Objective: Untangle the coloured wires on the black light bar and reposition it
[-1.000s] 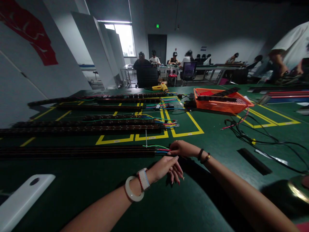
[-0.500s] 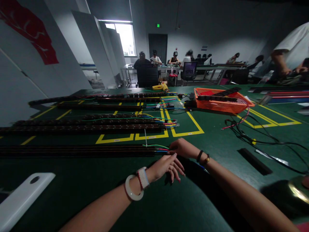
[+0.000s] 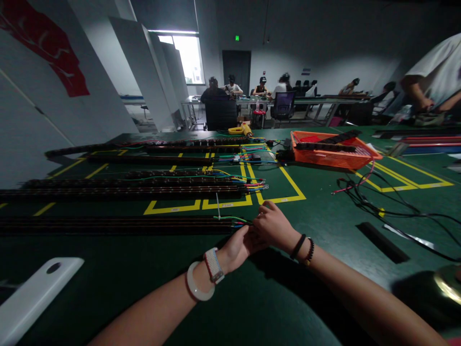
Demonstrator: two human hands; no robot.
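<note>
A long dark cable bundle (image 3: pixel 118 225) lies along the near part of the table, with green, red and blue wires (image 3: pixel 236 222) coming out of its right end. My right hand (image 3: pixel 275 226) is closed, its curled fingers around the wire ends, which vanish behind the knuckles. Palm turned up, my left hand (image 3: pixel 236 250) reaches in from below and meets the right hand. Its thumb lies by the wires, and its fingers are bent in and mostly covered, so what they grip is hidden. A white zip tie (image 3: pixel 218 206) sticks up from the bundle.
More dark cable bundles (image 3: pixel 144 185) lie behind on the green table (image 3: pixel 317 206). An orange basket (image 3: pixel 331 161) and a yellow heat gun (image 3: pixel 242 129) stand farther back. Loose black cables (image 3: pixel 396 209) lie right; a white object (image 3: pixel 39 293) is near left. Several people sit beyond.
My left hand has turned palm up, its spread fingers folding in under the right hand. My right hand has curled more tightly, and less of the wires shows.
</note>
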